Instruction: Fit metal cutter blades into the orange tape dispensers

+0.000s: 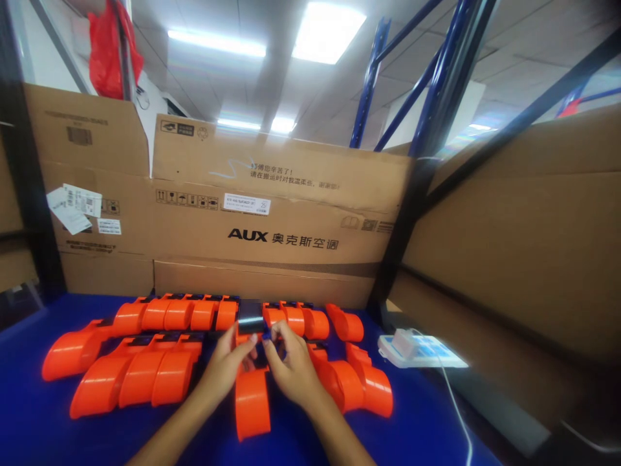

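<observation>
Left hand (228, 364) and right hand (291, 366) pinch one orange plastic part (252, 401).

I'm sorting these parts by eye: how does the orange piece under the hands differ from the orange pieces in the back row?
The held piece lies alone, pointing toward the camera, with the left hand and right hand on its far end. The back-row pieces lie packed side by side, untouched. The held piece rests mid-table; the back row sits against the cardboard box. Both are the same glossy orange with dark parts.
</observation>
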A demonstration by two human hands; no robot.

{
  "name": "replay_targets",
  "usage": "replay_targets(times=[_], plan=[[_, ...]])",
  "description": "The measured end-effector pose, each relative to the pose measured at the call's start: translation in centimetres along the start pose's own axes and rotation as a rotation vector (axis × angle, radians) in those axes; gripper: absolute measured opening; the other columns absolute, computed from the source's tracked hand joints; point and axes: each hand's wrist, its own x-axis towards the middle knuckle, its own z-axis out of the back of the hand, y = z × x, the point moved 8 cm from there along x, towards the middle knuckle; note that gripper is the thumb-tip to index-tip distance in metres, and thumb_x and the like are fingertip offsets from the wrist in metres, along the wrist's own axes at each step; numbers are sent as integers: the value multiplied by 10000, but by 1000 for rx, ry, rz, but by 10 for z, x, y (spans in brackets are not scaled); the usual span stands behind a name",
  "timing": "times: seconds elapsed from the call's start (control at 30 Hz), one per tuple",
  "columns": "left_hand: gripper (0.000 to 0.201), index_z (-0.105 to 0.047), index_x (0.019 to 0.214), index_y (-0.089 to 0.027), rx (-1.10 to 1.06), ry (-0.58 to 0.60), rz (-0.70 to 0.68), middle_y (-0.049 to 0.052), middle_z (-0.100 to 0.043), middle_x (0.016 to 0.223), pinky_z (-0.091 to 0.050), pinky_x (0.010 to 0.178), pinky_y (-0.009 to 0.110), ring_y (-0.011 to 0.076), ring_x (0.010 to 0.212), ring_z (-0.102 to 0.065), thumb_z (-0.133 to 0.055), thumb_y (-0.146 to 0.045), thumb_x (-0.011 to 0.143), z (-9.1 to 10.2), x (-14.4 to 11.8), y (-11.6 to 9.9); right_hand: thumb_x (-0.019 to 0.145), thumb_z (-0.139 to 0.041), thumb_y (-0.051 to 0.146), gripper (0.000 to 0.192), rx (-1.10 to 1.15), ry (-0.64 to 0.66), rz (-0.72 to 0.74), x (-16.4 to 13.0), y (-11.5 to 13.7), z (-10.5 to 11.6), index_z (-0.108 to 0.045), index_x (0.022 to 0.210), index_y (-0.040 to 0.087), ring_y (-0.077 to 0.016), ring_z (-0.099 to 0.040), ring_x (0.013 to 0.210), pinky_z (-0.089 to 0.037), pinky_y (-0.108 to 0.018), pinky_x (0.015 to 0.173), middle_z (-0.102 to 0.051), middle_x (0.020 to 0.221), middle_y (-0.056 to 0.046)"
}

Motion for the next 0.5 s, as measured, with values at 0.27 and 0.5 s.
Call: replay_targets(times=[0.27,0.5], plan=[[411,-639,1027,-178,-14,10,-5,-1,-644,678,-490,553,254,144,559,-589,-729,-469,751,-4,-2,-4,926,-534,293,170,-18,24,31,1,8,0,-499,773,228,-177,-515,683,-382,-266,611,-554,729,-1],[349,-645,942,-174,-77,-4,11,-1,-643,660,-486,557,254,140,547,-591,-745,-445,748,-4,-3,-3,885,-573,303,132,44,-9,90,1,11,8,-508,798,227,-187,-511,756,-420,-290,689,-544,806,-12]])
